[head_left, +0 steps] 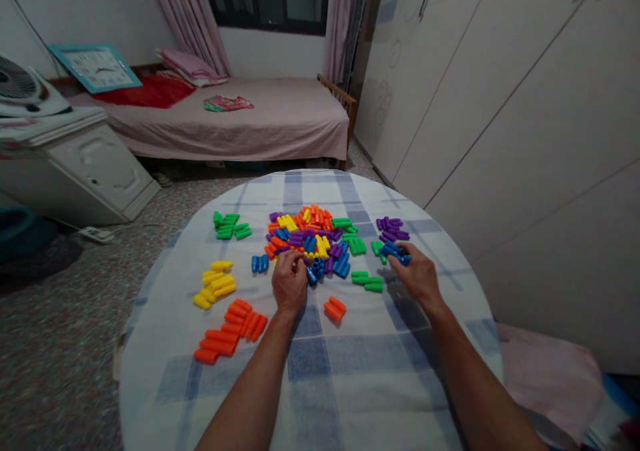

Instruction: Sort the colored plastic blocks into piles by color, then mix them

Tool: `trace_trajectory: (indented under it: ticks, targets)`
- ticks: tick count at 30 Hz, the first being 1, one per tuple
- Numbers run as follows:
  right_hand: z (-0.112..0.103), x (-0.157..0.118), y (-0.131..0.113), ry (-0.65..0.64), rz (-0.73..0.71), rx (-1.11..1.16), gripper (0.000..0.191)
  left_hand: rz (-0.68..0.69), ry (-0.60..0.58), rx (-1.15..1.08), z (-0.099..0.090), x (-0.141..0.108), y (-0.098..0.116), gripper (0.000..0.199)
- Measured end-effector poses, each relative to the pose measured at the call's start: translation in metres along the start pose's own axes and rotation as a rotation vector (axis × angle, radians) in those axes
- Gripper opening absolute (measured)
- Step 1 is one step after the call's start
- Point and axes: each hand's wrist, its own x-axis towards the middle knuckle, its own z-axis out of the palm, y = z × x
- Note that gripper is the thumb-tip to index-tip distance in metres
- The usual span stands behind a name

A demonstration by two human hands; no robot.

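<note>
Head view, left hand (290, 281) curled on peg heap (310, 228), grip unclear, right hand (415, 274) gripping blue pegs (397, 253)

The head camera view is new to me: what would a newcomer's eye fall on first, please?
The bright heap of plastic pegs in the middle of the round checked tablecloth catches the eye first, mixed in orange, purple, blue, yellow and green. Around it lie single-colour clusters, such as yellow pegs and orange pegs at the left. The right hand grips blue pegs beside the heap, while the left hand rests on its near edge.
</note>
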Motion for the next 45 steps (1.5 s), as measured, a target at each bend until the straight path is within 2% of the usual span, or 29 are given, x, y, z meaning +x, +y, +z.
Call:
trace_trajectory:
  ticks: [5,9,14,19,27,31,34,37,41,45]
  targets:
    - [-0.012,0.012,0.052,-0.077,0.229,-0.274,0.04,-0.009,-0.013,0.003,0.0,0.0,0.0,0.017]
    - [-0.007,0.007,0.068,-0.052,0.186,-0.375,0.044,-0.013,-0.012,0.01,0.0,0.0,0.0,0.017]
    - [0.0,0.004,0.068,0.007,0.103,-0.439,0.05,0.004,-0.017,0.013,-0.001,-0.001,0.0,0.017]
    - [0.013,-0.004,0.056,-0.068,-0.011,-0.414,0.049,0.009,-0.01,0.011,-0.001,0.0,0.0,0.017]
    - [0.022,0.001,0.045,-0.022,0.051,-0.39,0.04,-0.006,-0.016,0.006,0.0,0.0,-0.001,0.017]
    - [0.019,0.007,0.046,0.005,0.052,-0.391,0.043,-0.006,-0.015,0.005,0.0,-0.001,-0.001,0.017]
    - [0.014,0.022,0.045,0.026,0.03,-0.455,0.054,-0.007,-0.011,0.014,0.001,-0.001,-0.001,0.017]
    - [0.012,0.048,0.042,-0.106,0.007,-0.499,0.066,-0.007,-0.006,0.017,0.001,-0.001,-0.001,0.016]
    - [0.018,0.082,0.042,-0.347,0.076,-0.536,0.08,-0.02,-0.019,0.014,0.001,-0.001,-0.001,0.016]
    - [0.032,0.1,0.051,-0.413,0.083,-0.49,0.086,-0.017,-0.02,-0.002,0.002,-0.001,-0.002,0.016]
